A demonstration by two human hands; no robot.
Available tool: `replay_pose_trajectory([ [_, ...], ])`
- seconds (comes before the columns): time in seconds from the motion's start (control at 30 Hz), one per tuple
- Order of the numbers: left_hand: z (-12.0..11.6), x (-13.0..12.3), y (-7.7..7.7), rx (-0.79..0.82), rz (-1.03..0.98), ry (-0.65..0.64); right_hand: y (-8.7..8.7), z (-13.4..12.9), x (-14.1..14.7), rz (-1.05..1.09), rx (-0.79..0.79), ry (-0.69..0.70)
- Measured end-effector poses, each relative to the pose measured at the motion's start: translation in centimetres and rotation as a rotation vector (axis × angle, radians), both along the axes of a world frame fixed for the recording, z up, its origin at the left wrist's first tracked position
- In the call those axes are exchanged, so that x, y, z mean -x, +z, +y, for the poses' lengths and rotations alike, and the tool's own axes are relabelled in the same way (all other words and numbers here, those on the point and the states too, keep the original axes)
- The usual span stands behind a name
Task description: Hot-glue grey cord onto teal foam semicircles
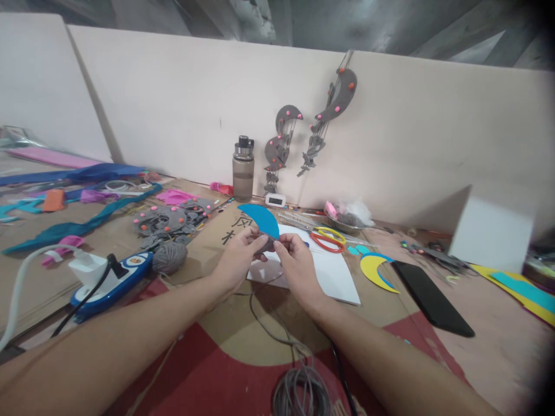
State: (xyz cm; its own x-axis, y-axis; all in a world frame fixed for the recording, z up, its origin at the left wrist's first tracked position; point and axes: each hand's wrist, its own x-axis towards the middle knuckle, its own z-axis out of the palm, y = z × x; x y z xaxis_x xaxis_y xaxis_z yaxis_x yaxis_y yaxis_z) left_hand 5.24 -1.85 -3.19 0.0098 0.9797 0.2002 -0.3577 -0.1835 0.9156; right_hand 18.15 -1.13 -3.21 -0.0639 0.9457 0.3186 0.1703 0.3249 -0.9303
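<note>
A blue crescent-shaped cutout (262,219) points up and left from between my hands, with a small dark grey piece (266,245) at its lower end. My left hand (239,254) pinches this lower end from the left. On the other side, my right hand (295,260) is closed with thumb and fingertips at the same spot; its exact hold is partly hidden. Below my hands, grey cord (277,338) runs down to a coil (300,394). White paper (336,271) lies under and beside my right hand. Red-handled scissors (327,242) and yellow-handled scissors (333,233) rest just beyond.
To the right lie a yellow and blue crescent (373,273) and a black phone (433,297). At the left are a grey yarn ball (170,257), dotted grey crescents (160,222) and a blue power strip (115,286). A bottle (243,173) stands behind; grey crescent hangings (342,95) hang on the wall.
</note>
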Motion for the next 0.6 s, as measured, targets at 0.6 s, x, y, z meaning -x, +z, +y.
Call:
replay_pose_trajectory([
  [0.6, 0.4, 1.1, 0.9, 0.024, 0.254, -0.004, 0.7, -0.1, -0.3, -0.077, -0.059, -0.055],
])
